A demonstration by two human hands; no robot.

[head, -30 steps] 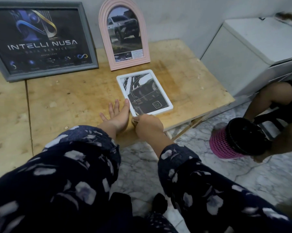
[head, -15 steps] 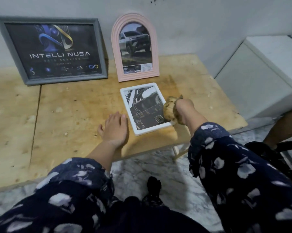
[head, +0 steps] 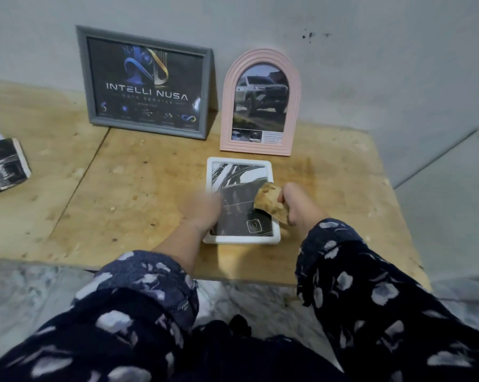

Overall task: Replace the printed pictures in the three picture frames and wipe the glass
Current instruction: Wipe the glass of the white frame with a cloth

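A small white frame (head: pixel 241 162) with a dark car print lies flat on the wooden tabletop (head: pixel 139 194). My right hand (head: pixel 296 206) grips a crumpled tan cloth (head: pixel 270 205) that rests on the glass at its right side. My left hand (head: pixel 204 209), blurred, lies on the frame's left edge. Behind, a grey frame (head: pixel 146 84) with an "INTELLI NUSA" print and a pink arched frame (head: pixel 260 104) with a pickup-truck print lean upright against the wall.
Loose printed pictures (head: pixel 5 165) lie at the table's left edge. A white appliance (head: pixel 453 194) stands to the right of the table. Marble floor (head: pixel 26 296) shows below the table's front edge.
My right hand fetched the cloth and has slid it further onto the glass. My left hand has moved from the bare tabletop onto the white frame's left edge.
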